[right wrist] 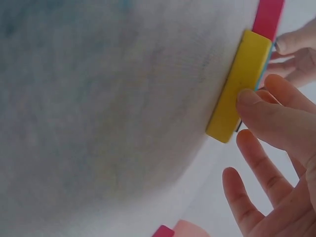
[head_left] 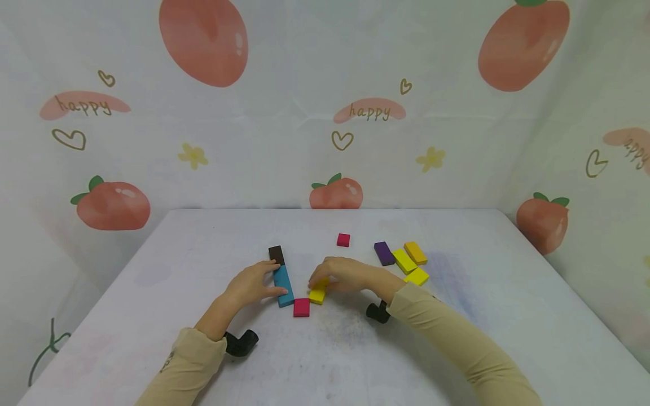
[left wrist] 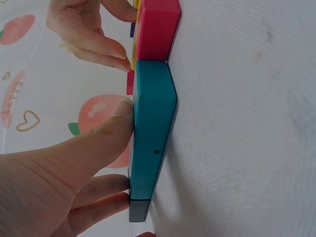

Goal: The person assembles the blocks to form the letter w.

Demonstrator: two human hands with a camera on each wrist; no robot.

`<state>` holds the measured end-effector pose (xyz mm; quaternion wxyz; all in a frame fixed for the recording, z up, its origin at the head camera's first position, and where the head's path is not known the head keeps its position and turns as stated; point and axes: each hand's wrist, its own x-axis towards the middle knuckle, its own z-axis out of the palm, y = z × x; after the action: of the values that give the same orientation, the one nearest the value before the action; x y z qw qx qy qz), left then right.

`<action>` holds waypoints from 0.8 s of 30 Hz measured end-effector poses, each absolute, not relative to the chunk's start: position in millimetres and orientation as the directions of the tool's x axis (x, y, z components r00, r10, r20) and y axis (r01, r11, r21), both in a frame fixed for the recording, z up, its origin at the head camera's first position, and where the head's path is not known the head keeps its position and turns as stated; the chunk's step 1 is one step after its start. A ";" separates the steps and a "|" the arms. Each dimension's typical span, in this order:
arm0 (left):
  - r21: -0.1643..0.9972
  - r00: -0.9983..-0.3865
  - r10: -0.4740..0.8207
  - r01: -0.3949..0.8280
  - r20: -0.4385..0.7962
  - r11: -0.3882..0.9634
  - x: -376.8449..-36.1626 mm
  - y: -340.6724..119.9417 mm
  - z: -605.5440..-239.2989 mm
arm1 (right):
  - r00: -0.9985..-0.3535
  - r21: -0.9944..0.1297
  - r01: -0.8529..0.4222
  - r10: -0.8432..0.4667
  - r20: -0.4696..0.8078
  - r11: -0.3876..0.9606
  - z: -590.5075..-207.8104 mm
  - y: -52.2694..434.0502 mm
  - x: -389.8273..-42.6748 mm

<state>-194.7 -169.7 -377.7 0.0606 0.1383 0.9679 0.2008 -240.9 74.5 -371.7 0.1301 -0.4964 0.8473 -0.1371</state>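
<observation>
A long blue block (head_left: 283, 286) lies flat on the table, end to end with a dark brown block (head_left: 276, 254). My left hand (head_left: 251, 285) rests its thumb and fingertips on the top of the blue block (left wrist: 154, 133), the fingers near the dark end. Touching the blue block's near end is a red block (head_left: 302, 308). From it a yellow block (head_left: 317, 296) runs away from me at an angle. My right hand (head_left: 347, 274) pinches this yellow block (right wrist: 237, 81), thumb on its near side; its far side is partly hidden by the fingers.
Beyond my right hand stands a lone red block (head_left: 343, 240). Farther right lie a purple block (head_left: 384, 254), an orange-yellow block (head_left: 416, 253) and two yellow blocks, one of them (head_left: 404, 261) in the middle. Black wrist devices (head_left: 241, 343) hang under both sleeves.
</observation>
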 end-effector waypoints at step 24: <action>0.402 -0.954 0.292 0.241 -0.070 0.883 -193.4 -169.0 -375.9 | -0.723 -0.554 -0.568 -0.690 -0.017 0.609 -357.8 171.4 -236.7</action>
<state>-193.4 -169.0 -375.9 0.0643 0.1376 0.9683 0.1986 -236.7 171.4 -357.8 0.1151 -0.3536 0.8894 -0.2658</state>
